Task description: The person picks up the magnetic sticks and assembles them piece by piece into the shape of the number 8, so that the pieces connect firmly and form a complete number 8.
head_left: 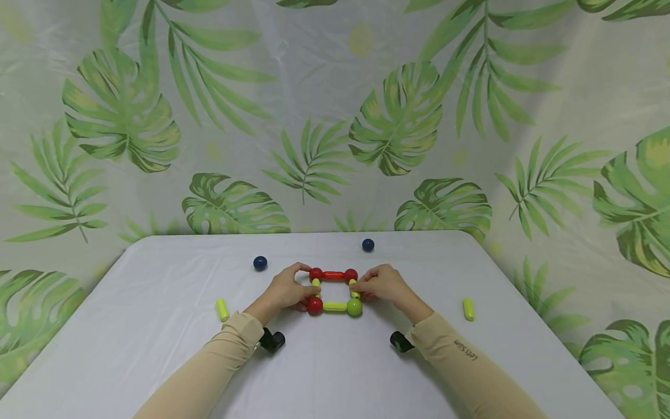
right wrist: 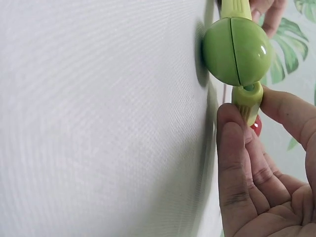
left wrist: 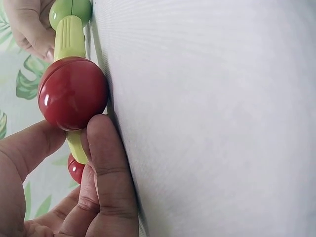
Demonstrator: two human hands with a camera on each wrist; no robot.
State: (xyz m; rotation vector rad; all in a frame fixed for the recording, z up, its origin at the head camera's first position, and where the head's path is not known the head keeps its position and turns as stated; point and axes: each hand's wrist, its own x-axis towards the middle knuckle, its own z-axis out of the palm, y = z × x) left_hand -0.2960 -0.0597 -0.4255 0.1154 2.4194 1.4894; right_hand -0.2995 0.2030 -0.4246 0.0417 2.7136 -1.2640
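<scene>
A square frame of toy rods and balls lies on the table. Its far side is a red rod (head_left: pixel 333 275) between two red balls; a yellow-green rod (head_left: pixel 335 306) joins a larger red ball (head_left: pixel 315 305) and a green ball (head_left: pixel 354 307) on the near side. My left hand (head_left: pixel 282 289) grips the left side rod (left wrist: pixel 76 146) just behind the larger red ball (left wrist: pixel 73 94). With thumb and fingers, my right hand (head_left: pixel 385 285) pinches the right side rod (right wrist: pixel 248 102), whose end with a small hole sits right at the green ball (right wrist: pixel 238 52).
Two dark blue balls lie farther back, one at the left (head_left: pixel 260 263) and one near the far edge (head_left: pixel 368 245). A loose yellow-green rod (head_left: pixel 222 309) is beside the left forearm; another rod (head_left: pixel 468 309) lies off to the right. Leaf-patterned cloth hangs behind the white table (head_left: pixel 335 372).
</scene>
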